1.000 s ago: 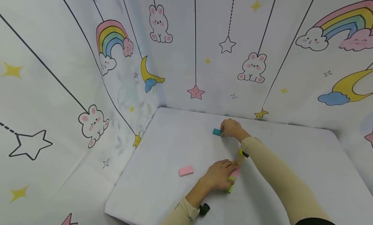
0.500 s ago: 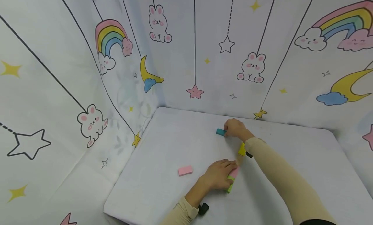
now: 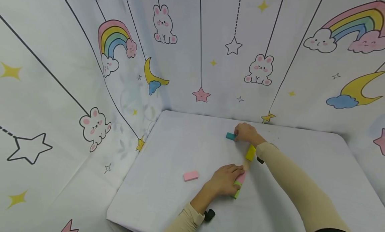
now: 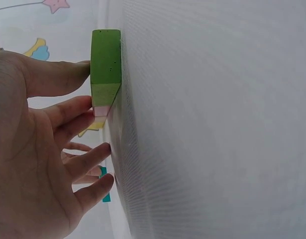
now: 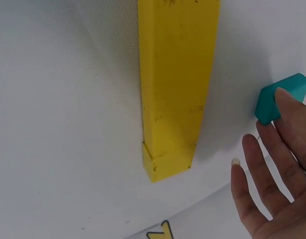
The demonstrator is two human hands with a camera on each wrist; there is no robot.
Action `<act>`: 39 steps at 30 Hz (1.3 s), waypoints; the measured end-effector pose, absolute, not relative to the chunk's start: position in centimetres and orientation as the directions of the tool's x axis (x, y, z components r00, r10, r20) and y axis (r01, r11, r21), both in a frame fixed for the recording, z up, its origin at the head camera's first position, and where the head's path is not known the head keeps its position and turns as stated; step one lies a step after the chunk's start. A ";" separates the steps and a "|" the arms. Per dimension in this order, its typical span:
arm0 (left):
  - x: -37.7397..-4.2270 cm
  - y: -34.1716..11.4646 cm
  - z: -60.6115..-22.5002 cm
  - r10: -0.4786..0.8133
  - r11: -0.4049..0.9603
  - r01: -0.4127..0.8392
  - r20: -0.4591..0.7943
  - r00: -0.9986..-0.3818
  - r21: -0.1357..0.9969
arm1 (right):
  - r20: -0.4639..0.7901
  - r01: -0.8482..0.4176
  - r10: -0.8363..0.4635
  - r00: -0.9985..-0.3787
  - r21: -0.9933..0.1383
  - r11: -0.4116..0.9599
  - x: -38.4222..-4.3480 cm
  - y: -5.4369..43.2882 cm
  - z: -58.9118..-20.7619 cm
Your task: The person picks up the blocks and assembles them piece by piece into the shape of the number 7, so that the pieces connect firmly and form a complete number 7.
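Observation:
A line of blocks runs away from me across the white table: a green block [image 3: 236,193] nearest, then a pink block [image 3: 242,177], a plain wood-coloured block [image 3: 246,165] and yellow blocks [image 5: 177,79] at the far end. My left hand [image 3: 224,180] lies against the near part of this line, its thumb and extended fingers touching the side; the left wrist view shows them all on one side of the green end. Beyond the yellow end, my right hand [image 3: 247,133] pinches a teal block [image 5: 282,97] between thumb and index finger, its other fingers extended. The teal block is apart from the line.
A loose pink block [image 3: 190,176] lies on the white-covered table [image 3: 168,198], left of my left hand. Cloth with rabbits, stars and rainbows rises behind the far edge and along the left. A dark object [image 3: 209,215] sits by my left cuff.
My right hand has moved a little to the right with the teal block, uncovering more of the yellow part. The left hand has stayed at the line.

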State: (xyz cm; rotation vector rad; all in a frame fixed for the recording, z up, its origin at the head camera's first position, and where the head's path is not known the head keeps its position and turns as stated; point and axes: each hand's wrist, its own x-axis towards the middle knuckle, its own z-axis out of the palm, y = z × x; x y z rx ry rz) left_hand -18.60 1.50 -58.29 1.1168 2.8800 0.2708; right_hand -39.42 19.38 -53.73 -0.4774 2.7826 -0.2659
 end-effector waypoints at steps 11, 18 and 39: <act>-18.6 1.5 -58.5 0.671 0.726 0.662 0.017 -0.741 0.186 | -0.282 -0.254 -0.320 -0.904 -0.248 0.935 -38.9 20.0 -53.4; -18.4 1.4 -58.5 0.669 0.727 0.658 0.016 -0.743 0.195 | -0.293 -0.244 -0.313 -0.903 -0.251 0.937 -39.0 20.9 -53.4; -18.6 1.3 -58.3 0.657 0.734 0.639 -0.002 -0.754 0.229 | -0.282 -0.215 -0.285 -0.916 -0.254 0.943 -38.9 22.3 -53.4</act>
